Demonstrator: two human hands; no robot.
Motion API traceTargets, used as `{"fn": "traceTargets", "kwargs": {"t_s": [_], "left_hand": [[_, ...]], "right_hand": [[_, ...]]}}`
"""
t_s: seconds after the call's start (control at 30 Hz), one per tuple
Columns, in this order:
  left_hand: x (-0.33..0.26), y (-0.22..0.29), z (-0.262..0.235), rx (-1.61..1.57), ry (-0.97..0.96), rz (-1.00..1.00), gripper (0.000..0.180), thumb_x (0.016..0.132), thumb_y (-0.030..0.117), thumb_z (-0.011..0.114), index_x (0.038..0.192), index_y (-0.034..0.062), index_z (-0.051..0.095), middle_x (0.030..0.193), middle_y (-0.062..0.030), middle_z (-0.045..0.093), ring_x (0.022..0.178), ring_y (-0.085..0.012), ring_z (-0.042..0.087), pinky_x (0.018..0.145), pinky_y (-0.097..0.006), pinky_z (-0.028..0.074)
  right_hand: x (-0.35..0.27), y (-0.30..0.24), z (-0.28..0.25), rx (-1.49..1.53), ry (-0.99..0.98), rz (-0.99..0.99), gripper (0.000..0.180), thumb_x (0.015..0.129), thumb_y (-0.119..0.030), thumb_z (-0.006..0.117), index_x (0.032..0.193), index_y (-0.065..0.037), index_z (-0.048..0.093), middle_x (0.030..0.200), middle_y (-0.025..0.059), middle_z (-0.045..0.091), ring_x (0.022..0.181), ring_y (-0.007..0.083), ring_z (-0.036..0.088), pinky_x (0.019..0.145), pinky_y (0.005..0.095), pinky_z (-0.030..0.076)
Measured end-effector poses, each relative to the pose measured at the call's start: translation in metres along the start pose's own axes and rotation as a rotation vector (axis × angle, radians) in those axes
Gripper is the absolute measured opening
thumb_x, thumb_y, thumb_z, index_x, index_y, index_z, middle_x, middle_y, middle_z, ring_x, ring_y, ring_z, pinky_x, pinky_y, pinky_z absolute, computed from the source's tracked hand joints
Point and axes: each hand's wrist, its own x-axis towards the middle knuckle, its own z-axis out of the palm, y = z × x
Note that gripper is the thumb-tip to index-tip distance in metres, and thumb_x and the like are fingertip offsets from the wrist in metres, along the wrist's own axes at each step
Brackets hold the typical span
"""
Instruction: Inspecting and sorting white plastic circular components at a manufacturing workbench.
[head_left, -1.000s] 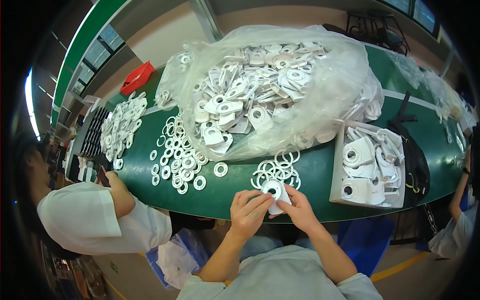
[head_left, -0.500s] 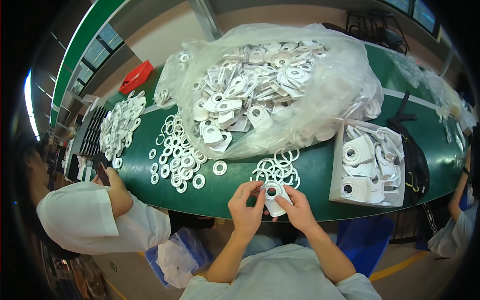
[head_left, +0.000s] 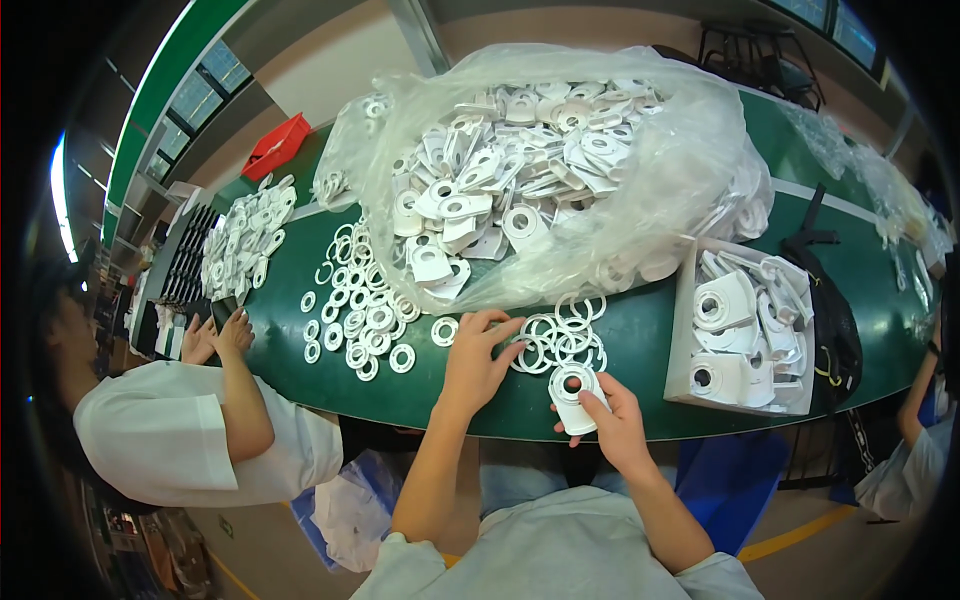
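Held in front of me by my right hand (head_left: 620, 425) is a white plastic plate-like part (head_left: 573, 412) with a raised round collar and hole. Its rounded end points away from me, and my thumb lies on its face. My left hand (head_left: 474, 362) is off the part, fingers stretched and apart, above the table beside a small pile of thin white rings (head_left: 541, 322). Whether its fingertips touch a ring is hard to tell. Just left of that hand lies a flat, wider white ring (head_left: 444, 331), with a heap of similar rings (head_left: 378, 318) further left.
A large clear plastic bag (head_left: 640, 235) full of white parts covers the table's middle. On the right stand a box (head_left: 681, 330) of parts and a black bag (head_left: 832, 330). More parts (head_left: 240, 245) and a red bin (head_left: 277, 147) are far left, near a co-worker (head_left: 160, 420).
My left hand has let go of the white part and moved left and forward to the thin rings. The right hand has shifted slightly right with the part. The co-worker's hands have moved.
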Motion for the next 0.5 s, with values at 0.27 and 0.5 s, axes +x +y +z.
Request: {"fn": "traceTargets", "kwargs": {"t_s": [0.27, 0.5], "left_hand": [[0.002, 0.008, 0.005, -0.304, 0.019, -0.303, 0.011, 0.080, 0.002, 0.070, 0.090, -0.0015, 0.070, 0.077, -0.0066, 0.066, 0.063, -0.0147, 0.062, 0.057, -0.025, 0.049], [0.000, 0.012, 0.005, -0.701, 0.142, -0.588, 0.011, 0.084, 0.000, 0.066, 0.092, -0.0082, 0.066, 0.078, -0.0103, 0.067, 0.064, -0.0143, 0.065, 0.054, -0.024, 0.053]], "right_hand": [[0.000, 0.002, -0.002, 0.021, 0.011, -0.030, 0.025, 0.097, -0.010, 0.043, 0.117, 0.002, 0.051, 0.095, 0.0167, 0.067, 0.071, 0.0215, 0.068, 0.050, 0.0268, 0.053], [0.001, -0.001, -0.004, 0.034, 0.011, -0.002, 0.026, 0.097, -0.010, 0.042, 0.118, 0.002, 0.050, 0.097, 0.0174, 0.066, 0.072, 0.0226, 0.069, 0.052, 0.0278, 0.054]]}}
